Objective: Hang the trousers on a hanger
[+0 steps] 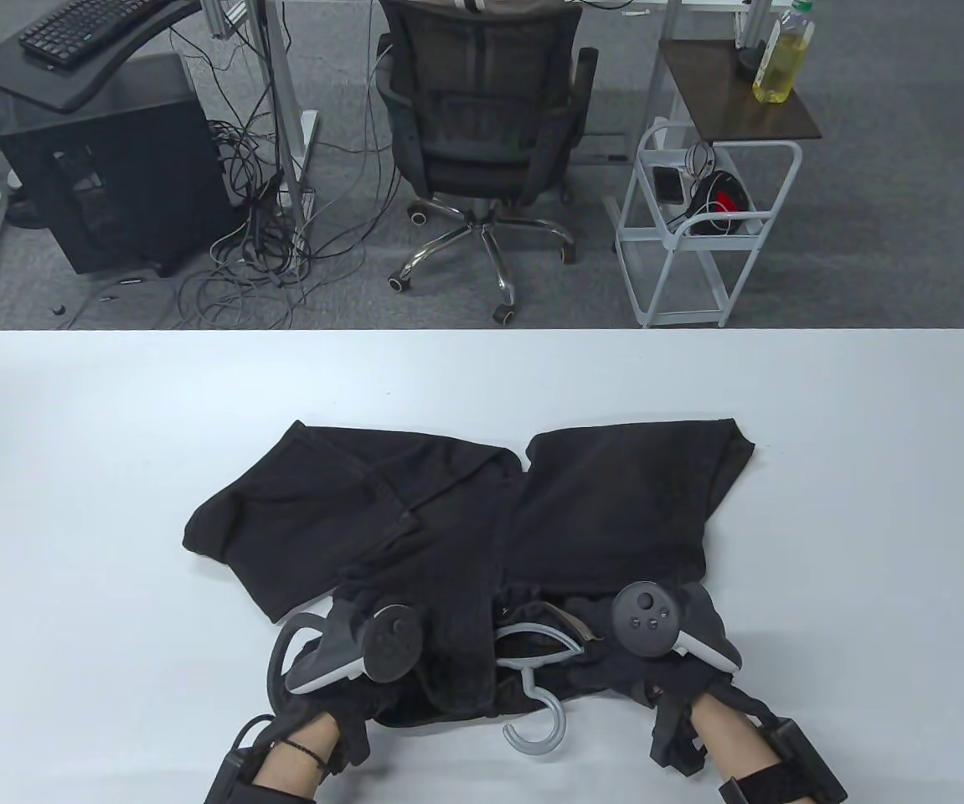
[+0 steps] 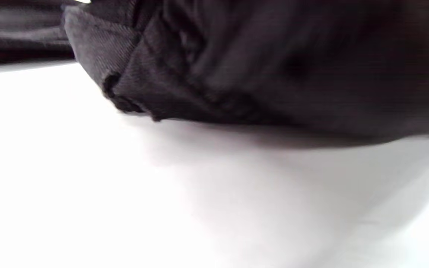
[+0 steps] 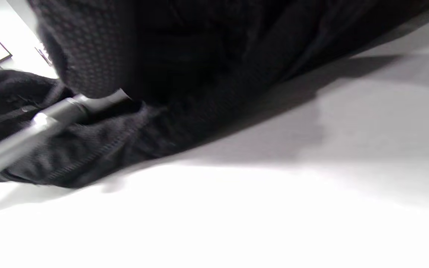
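Black trousers (image 1: pixel 465 519) lie spread on the white table (image 1: pixel 71 502), legs pointing away from me and waist toward me. A grey plastic hanger (image 1: pixel 536 724) lies at the waist, its hook on the bare table and its arms running into the cloth. My left hand (image 1: pixel 347 678) rests on the left side of the waist; its fingers are hidden under the tracker and cloth. The left wrist view shows only the waistband edge (image 2: pixel 132 85). My right hand (image 1: pixel 616 670) holds the hanger's right arm (image 3: pixel 32 126) at the waist, with a gloved finger (image 3: pixel 84 56) on the bar.
The table's near edge is close under my wrists. Behind the table's far edge stand an office chair (image 1: pixel 482 126), a white wire cart (image 1: pixel 699 234) and a side table with a bottle (image 1: pixel 783 59).
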{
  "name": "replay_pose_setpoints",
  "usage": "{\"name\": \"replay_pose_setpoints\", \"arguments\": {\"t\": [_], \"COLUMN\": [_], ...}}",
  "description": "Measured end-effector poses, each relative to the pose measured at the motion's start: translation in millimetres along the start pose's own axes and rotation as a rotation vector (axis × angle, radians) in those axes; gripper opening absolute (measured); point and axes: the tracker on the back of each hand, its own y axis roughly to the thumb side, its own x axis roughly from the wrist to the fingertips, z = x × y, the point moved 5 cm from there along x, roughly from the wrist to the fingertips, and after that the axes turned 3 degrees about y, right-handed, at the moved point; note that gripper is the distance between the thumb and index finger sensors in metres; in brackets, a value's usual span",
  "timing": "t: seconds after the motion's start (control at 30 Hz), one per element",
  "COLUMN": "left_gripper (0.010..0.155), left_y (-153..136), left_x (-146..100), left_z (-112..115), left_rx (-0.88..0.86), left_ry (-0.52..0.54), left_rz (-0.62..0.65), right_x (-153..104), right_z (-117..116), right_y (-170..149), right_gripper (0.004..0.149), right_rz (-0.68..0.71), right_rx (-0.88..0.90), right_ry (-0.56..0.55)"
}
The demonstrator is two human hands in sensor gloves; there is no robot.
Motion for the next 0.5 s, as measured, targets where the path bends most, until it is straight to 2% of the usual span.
{"name": "replay_pose_setpoints", "arguments": {"t": [0.1,0.2,0.33,0.5], "left_gripper": [0.091,0.101,0.104,0.096], "left_y": [-1.3,2.7,5.6,9.9], "left_x": [-7.5,-12.4,-16.7,-25.0], "left_z": [-5.2,-16.4,-24.0,-42.1], "left_rx": [-0.088,-0.138,-0.178,-0.164], "left_ry": [-0.046,-0.001,0.044,0.247], "left_rz": [0.058,0.138,0.173,0.232], "right_x": [-6.3,-15.6,-26.4,-34.7], "right_z": [6.6,16.0,29.3,42.1], "right_y": [1.4,6.6,13.7,17.4], "right_gripper": [0.090,0.091,0.090,0.088], "right_rz": [0.040,0.079,0.109,0.128], "right_rx": [0.082,0.106,0.078,0.070], "right_ry": [0.008,-0.019,-0.099,-0.195]}}
